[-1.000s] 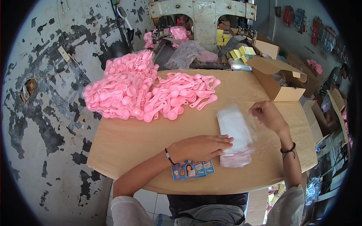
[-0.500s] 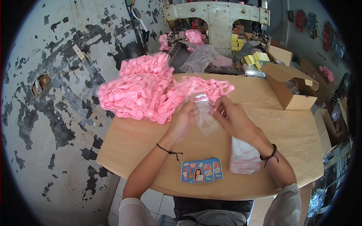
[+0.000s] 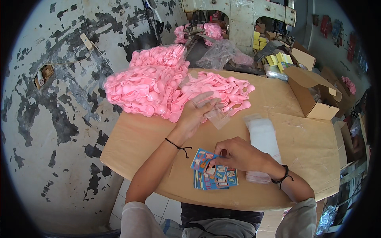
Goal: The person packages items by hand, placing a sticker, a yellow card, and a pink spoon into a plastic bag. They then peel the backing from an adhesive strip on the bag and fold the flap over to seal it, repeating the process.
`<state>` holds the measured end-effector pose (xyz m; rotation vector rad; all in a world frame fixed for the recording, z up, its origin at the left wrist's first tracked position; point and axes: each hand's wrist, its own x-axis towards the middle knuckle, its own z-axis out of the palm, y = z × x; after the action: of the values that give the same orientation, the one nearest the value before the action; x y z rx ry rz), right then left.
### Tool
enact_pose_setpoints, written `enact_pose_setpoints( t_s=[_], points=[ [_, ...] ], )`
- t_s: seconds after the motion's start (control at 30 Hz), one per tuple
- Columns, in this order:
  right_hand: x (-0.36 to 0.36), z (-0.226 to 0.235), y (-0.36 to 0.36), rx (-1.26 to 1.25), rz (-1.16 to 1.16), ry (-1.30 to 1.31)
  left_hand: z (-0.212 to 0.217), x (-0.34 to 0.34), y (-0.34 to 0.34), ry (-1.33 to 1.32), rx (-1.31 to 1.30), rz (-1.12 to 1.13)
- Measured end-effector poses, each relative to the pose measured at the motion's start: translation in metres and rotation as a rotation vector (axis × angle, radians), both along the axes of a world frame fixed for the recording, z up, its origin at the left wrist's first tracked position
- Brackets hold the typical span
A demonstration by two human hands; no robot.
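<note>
Right hand [image 3: 238, 154] has dropped from the pink spoons [image 3: 174, 89] to pinch a card [image 3: 214, 174]; left hand [image 3: 197, 113] grips a clear bag [image 3: 216, 117], bagging underway.

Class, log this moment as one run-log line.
left hand: holds clear plastic bag by pink spoons | right hand: picking printed cards | table

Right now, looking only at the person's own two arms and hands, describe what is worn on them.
Both hands are bare, with no gloves or rings visible. The left hand has a thin black cord bracelet at the wrist, its knotted ends hanging loose. The right hand has a black band at its wrist. Short pale grey sleeves cover both upper arms; the forearms are uncovered.
</note>
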<state>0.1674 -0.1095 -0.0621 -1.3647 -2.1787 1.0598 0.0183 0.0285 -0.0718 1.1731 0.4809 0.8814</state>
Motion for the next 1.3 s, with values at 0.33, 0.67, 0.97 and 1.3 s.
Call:
enact_pose_setpoints(
  t_s=[0.33,0.67,0.97,1.3],
  points=[
    [0.079,0.028,0.024,-0.02,-0.3,0.163,0.0,-0.002,0.001,-0.146,0.022,0.189],
    [0.065,-0.004,0.039,0.237,-0.39,0.363,-0.001,0.012,-0.012,-0.236,-0.107,0.229],
    [0.063,-0.006,0.04,0.272,-0.435,0.406,-0.004,0.012,-0.019,-0.162,-0.004,0.276],
    [0.056,-0.013,0.042,0.266,-0.396,0.449,-0.013,0.017,-0.026,-0.225,-0.06,0.269]
  ],
)
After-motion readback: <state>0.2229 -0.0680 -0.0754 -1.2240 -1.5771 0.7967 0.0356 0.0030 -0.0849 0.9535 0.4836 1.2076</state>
